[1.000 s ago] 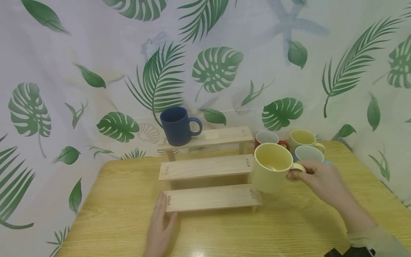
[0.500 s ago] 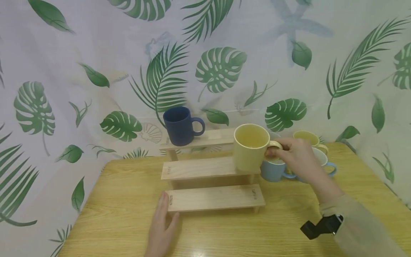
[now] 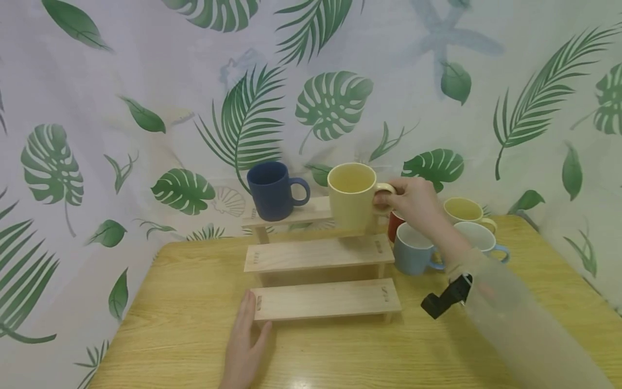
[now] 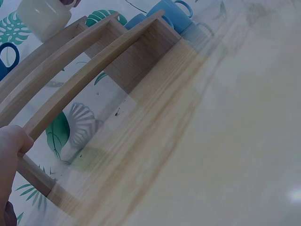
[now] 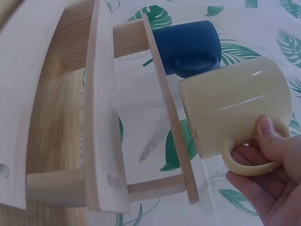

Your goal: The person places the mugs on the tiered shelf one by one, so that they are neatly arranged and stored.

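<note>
Yellow mug (image 3: 352, 198) glossy ceramic; navy mug (image 3: 272, 190) matt; stepped rack (image 3: 318, 254) bare wood; table (image 3: 184, 335) shiny wood-grain.

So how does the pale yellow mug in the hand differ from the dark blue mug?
The yellow mug is pale and held by its handle in the right hand, over the top shelf; the blue mug is dark and stands on that shelf, untouched. Both are upright, with handles pointing right.

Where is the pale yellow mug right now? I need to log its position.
In the head view the pale yellow mug hangs over the top shelf, right of the navy mug, gripped by the right hand.
</note>
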### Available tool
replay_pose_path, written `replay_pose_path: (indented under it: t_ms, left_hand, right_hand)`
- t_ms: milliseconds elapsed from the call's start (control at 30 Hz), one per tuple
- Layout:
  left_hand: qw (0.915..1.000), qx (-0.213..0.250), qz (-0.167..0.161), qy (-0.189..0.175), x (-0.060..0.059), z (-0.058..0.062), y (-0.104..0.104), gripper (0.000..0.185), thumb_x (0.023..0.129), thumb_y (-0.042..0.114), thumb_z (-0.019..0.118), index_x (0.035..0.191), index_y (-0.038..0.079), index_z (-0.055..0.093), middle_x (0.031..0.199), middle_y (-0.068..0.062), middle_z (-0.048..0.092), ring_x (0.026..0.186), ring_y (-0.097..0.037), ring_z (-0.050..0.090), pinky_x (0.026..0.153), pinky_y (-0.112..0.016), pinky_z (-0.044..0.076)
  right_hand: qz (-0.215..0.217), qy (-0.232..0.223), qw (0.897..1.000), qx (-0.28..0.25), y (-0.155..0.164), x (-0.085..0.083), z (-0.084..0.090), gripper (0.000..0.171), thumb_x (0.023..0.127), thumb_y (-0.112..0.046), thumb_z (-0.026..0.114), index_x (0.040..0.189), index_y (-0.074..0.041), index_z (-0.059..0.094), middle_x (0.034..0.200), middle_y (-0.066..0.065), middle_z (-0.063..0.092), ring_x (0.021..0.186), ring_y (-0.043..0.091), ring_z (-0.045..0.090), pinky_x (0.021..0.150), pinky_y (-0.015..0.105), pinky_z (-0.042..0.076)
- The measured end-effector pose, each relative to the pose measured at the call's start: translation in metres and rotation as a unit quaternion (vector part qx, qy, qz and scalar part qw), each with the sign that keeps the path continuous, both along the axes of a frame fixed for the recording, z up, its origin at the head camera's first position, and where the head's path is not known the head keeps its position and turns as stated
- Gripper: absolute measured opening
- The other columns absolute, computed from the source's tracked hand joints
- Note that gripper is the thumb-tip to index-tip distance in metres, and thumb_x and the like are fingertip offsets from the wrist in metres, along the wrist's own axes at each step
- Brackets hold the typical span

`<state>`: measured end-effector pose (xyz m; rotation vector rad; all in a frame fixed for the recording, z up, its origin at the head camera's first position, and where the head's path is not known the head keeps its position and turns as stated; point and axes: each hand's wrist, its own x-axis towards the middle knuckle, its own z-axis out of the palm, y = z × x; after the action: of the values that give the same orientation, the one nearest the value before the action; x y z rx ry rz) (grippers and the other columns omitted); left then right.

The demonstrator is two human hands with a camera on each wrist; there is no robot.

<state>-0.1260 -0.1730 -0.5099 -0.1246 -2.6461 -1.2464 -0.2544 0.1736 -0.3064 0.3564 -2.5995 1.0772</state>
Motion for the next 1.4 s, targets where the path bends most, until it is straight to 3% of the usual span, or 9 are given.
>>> replay_pose_path:
  t_ms: [333, 567, 1100, 1400]
  left_hand:
    - [0.9999, -0.001, -0.009, 0.006, -0.001, -0.002, 0.002, 0.066, 0.092, 0.039, 0.047, 0.146, 0.025, 0.012, 0.152, 0.001, 0.011, 0.138, -0.021, 0.012, 0.109, -0.053, 0.015]
    - [0.9999, -0.004, -0.011, 0.006, -0.001, -0.002, 0.003, 0.066, 0.092, 0.036, 0.049, 0.146, 0.024, 0.012, 0.152, -0.001, 0.011, 0.138, -0.024, 0.013, 0.108, -0.054, 0.015]
    - [1.0000, 0.001, -0.009, 0.000, 0.000, 0.002, 0.001, 0.066, 0.092, 0.038, 0.048, 0.146, 0.026, 0.010, 0.153, 0.001, 0.009, 0.138, -0.022, 0.011, 0.109, -0.053, 0.014]
    - [1.0000, 0.002, -0.006, -0.006, 0.002, 0.005, 0.001, 0.066, 0.093, 0.034, 0.048, 0.146, 0.023, 0.011, 0.153, 0.002, 0.008, 0.138, -0.023, 0.011, 0.108, -0.054, 0.014]
  right_hand:
    - [-0.015, 0.002, 0.999, -0.046, -0.019, -0.025, -0.004, 0.025, 0.074, -0.024, 0.074, 0.094, -0.009, 0.072, 0.090, 0.006, 0.070, 0.081, 0.017, 0.059, 0.067, 0.027, 0.046]
    - [-0.015, 0.002, 0.999, -0.039, -0.024, -0.038, -0.008, 0.026, 0.075, -0.025, 0.072, 0.093, -0.006, 0.070, 0.088, 0.010, 0.069, 0.080, 0.019, 0.058, 0.068, 0.029, 0.045]
    - [0.043, -0.048, 0.995, -0.075, -0.025, -0.057, -0.006, 0.021, 0.079, -0.021, 0.069, 0.095, -0.008, 0.069, 0.089, 0.007, 0.069, 0.075, 0.015, 0.065, 0.065, 0.026, 0.052]
    - [0.030, -0.044, 0.999, -0.005, -0.027, -0.059, -0.007, 0.027, 0.073, -0.028, 0.072, 0.095, -0.011, 0.067, 0.093, 0.006, 0.068, 0.084, 0.019, 0.059, 0.073, 0.035, 0.049]
